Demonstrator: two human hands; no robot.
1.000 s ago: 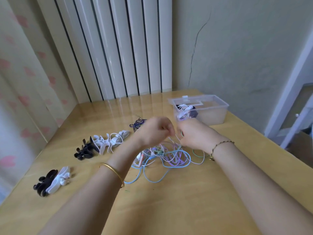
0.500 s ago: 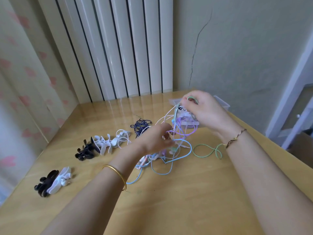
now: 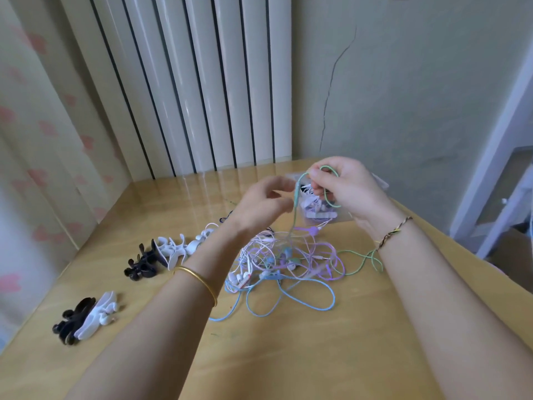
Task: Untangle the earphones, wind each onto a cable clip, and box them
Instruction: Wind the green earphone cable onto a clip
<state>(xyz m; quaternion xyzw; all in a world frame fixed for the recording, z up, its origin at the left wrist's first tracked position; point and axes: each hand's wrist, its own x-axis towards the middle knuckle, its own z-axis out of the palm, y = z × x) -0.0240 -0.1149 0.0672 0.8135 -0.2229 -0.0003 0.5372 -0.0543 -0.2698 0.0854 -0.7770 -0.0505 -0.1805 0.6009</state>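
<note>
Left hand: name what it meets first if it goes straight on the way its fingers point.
The green cable hanging from the right hand; the left hand points rightward toward it, close by, though depth is unclear.

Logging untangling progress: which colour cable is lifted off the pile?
The green cable, pinched in the right hand above the tangle; the blue cable and purple cable lie on the table.
</note>
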